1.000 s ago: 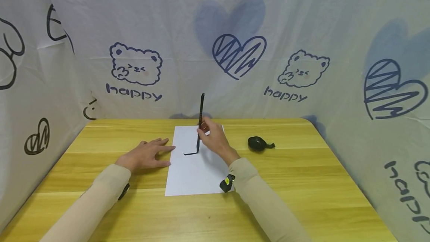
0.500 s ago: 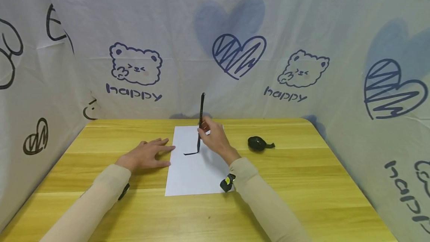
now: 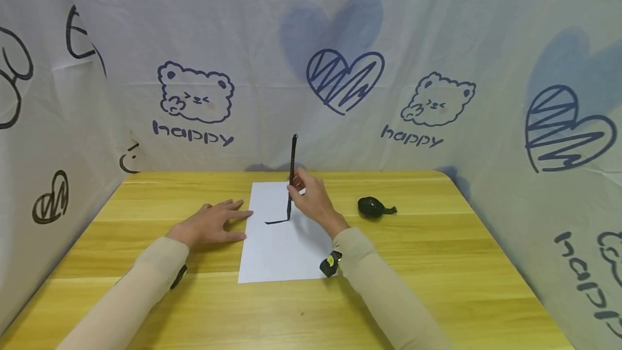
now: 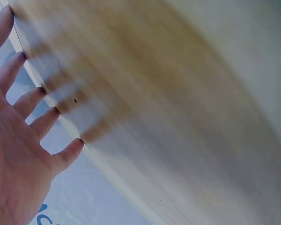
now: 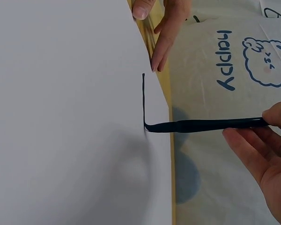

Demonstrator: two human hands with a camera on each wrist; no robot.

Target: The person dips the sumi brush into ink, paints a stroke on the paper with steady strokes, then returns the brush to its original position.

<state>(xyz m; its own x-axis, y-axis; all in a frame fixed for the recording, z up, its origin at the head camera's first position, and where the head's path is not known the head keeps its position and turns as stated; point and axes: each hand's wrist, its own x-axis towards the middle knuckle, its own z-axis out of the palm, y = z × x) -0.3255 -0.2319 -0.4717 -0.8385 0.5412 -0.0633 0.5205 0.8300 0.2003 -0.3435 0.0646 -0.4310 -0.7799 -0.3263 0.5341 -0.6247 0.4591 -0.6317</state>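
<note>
Here, by the thumb and fingers of the right hand (image 3: pixel 312 197), a black brush (image 5: pixel 201 125) is pinched, while the left hand (image 3: pixel 209 223) is spread, fingertips at the left edge of the white paper (image 3: pixel 279 258). The brush is held nearly upright, its tip set down at the right end of a black stroke (image 5: pixel 143 98). Unmarked paper is seen between the stroke and the near edge, and table (image 3: pixel 427 285) between the paper's right edge and a dark object (image 3: pixel 371 207).
</note>
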